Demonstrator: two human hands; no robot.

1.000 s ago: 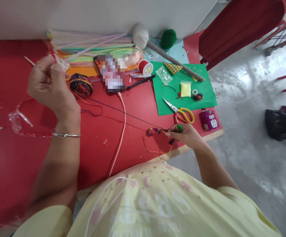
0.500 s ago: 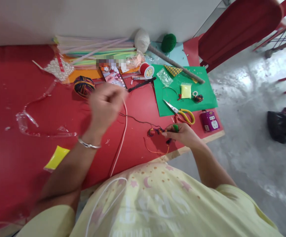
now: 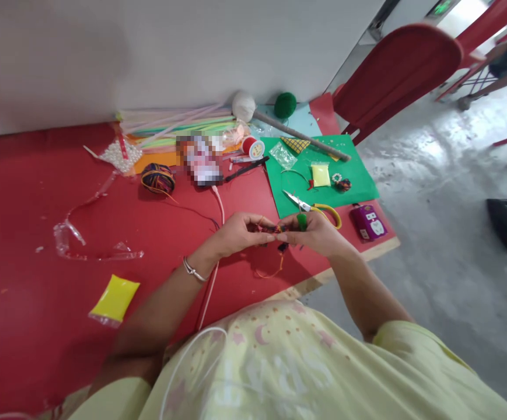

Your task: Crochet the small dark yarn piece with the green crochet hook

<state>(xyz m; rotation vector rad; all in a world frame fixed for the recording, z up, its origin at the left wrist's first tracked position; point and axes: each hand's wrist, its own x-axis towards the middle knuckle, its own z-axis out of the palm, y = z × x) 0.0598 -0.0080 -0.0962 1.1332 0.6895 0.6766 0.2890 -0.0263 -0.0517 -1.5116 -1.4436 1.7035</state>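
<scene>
My left hand (image 3: 240,234) and my right hand (image 3: 312,232) meet above the red table near its front edge. Both pinch a small piece of multicoloured yarn work (image 3: 275,229) between thumbs and fingers. A rounded green end (image 3: 301,220) of some tool sticks up at my right fingers; the rest of it is hidden. An orange yarn tail (image 3: 275,274) hangs below the piece. A dark strand runs from the multicoloured yarn ball (image 3: 158,178) toward my left hand. Scissors (image 3: 314,207) with yellow and red handles lie just beyond my right hand.
On the green sheet (image 3: 358,157) are small packets and a stick's end. A phone (image 3: 200,163) with a pale cable, a red thread spool (image 3: 253,147) and pipe cleaners (image 3: 174,128) lie at the back. A purple box (image 3: 368,221) stands right, a yellow packet (image 3: 115,298) left.
My left hand has come down and right, from near the yarn ball to the yarn piece, and now grips it beside my right hand. The view has tilted up slightly.
</scene>
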